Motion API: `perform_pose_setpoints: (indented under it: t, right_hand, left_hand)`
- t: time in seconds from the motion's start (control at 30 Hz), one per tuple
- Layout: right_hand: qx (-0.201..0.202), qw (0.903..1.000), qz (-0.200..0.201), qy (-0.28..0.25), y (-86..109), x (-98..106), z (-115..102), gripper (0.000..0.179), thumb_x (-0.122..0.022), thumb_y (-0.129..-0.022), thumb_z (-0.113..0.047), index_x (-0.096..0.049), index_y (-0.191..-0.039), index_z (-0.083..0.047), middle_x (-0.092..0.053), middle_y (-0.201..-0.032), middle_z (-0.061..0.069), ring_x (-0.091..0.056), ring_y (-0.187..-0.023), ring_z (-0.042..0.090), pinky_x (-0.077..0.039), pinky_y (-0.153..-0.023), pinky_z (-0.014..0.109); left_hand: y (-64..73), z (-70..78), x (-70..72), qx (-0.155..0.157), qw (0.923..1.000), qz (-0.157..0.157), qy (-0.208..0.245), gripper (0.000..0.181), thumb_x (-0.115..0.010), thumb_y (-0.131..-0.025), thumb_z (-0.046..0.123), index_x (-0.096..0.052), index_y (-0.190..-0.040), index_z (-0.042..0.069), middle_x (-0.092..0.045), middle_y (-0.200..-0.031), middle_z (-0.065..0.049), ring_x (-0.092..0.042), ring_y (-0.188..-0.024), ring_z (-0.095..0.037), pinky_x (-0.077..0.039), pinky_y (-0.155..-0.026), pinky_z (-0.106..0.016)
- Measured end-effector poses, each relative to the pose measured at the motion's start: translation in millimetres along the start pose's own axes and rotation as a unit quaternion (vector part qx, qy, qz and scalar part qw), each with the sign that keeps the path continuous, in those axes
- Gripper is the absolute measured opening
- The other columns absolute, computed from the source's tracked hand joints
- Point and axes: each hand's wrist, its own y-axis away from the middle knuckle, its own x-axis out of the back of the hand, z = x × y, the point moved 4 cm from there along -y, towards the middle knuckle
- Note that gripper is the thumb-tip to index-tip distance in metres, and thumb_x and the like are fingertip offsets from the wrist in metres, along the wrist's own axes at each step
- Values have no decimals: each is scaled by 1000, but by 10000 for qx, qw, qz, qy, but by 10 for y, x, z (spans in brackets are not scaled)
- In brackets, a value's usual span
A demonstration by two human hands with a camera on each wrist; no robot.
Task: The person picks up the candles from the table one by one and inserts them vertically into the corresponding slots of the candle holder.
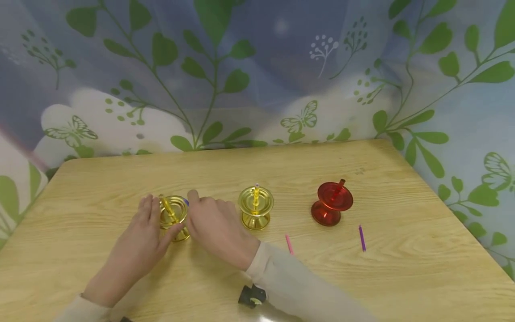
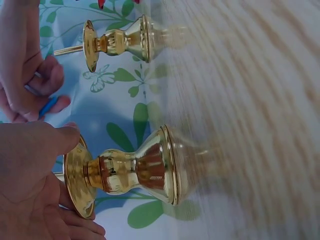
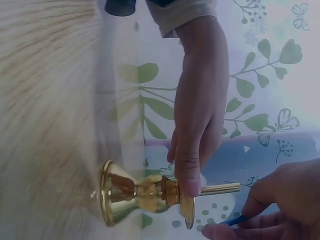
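Observation:
At the left of the table stands a gold candle holder (image 1: 174, 203), with a wide dish and an upright tube in its middle. My left hand (image 1: 141, 239) holds it by the dish, thumb on the near rim and fingers around the far side, as the left wrist view shows. Close to the tube's top, my right hand (image 1: 219, 228) pinches a thin blue candle (image 3: 235, 220) between thumb and fingers. Most of this candle is hidden by the fingers. The tube (image 3: 220, 188) points toward the right hand, and the candle is apart from it.
A second gold candle holder (image 1: 255, 210) stands right of my right hand, with a pale tip showing at its tube. Farther right is a red candle holder (image 1: 331, 201). A pink candle (image 1: 289, 244) and a purple candle (image 1: 362, 238) lie on the wooden table (image 1: 418, 268). Behind hangs a leaf-patterned cloth (image 1: 273, 80).

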Motion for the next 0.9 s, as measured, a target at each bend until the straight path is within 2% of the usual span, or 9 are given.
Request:
perform_pose_setpoints:
  t: [0.27, 0.4, 0.57, 0.73, 0.9]
  right_hand:
    - [91, 9965, 186, -812, -165, 52, -123, 6, -54, -95, -10, -53, -100, -6, -57, -66, -2, -49, -48, 4, -36, -37, 15]
    - [33, 9897, 498, -1339, -248, 71, -102, 15, -57, -95, -9, -56, -109, -4, -66, -78, 2, -59, -57, 6, -41, -44, 12]
    - [-132, 9773, 740, -1980, -325, 62, -47, 14, -56, -96, -9, -57, -110, -5, -68, -81, 1, -56, -56, 3, -40, -46, 11]
    - [-124, 9718, 796, -2216, -344, 38, -34, 15, -57, -97, -11, -57, -111, -6, -72, -95, 4, -56, -56, 0, -38, -45, 9]
    - [-47, 9683, 901, -2329, -372, 12, -64, 14, -58, -96, -13, -60, -109, -8, -73, -99, 1, -61, -60, -1, -37, -45, 7]
  left_hand:
    - [35, -23, 8, 119, 9994, -293, -122, 80, -46, -102, 41, -22, -139, -25, -17, -146, -44, -19, -136, -56, -27, -105, -64]
    - [19, -8, 12, 48, 9995, -267, -161, 80, -47, -101, 41, -22, -139, -24, -18, -145, -45, -21, -135, -56, -29, -105, -63]
    - [7, 1, 25, 15, 9999, -98, -101, 83, -49, -100, 43, -23, -139, -25, -21, -144, -45, -23, -134, -56, -32, -102, -63]
    - [3, 16, 33, 1, 9999, -30, -141, 82, -52, -99, 41, -24, -138, -25, -23, -144, -44, -24, -134, -55, -34, -102, -62]
    - [11, 19, 37, -24, 9999, -26, -159, 80, -54, -99, 39, -25, -138, -25, -24, -143, -45, -24, -134, -55, -35, -101, -62]
